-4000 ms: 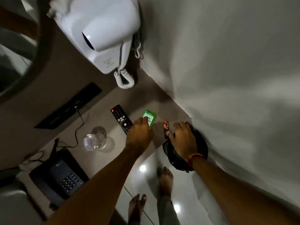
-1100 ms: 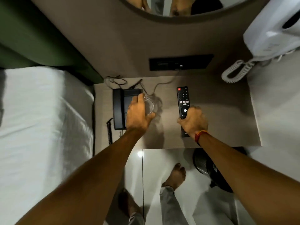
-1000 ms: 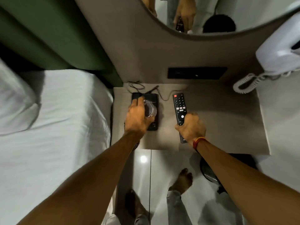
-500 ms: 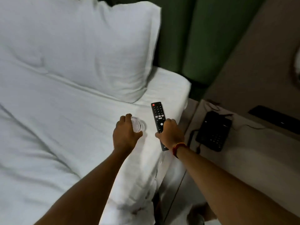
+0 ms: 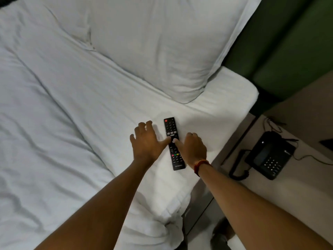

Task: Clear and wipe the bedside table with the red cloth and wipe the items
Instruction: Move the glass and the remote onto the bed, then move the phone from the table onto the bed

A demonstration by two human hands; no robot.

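The remote (image 5: 173, 143) lies on the bed (image 5: 72, 105) between the spread, empty left hand (image 5: 146, 141) and right hand (image 5: 193, 149), but the phone (image 5: 269, 156) sits on the table (image 5: 288, 195), unwiped.

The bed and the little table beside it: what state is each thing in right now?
Remote control: lying flat on the bed, buttons up, between the hands.
Left hand: open, fingers spread, holding nothing visible.
Right hand: loosely open, thumb on the remote.
Telephone: on the bedside table, handset seated, cords attached.
Pillow: rumpled.
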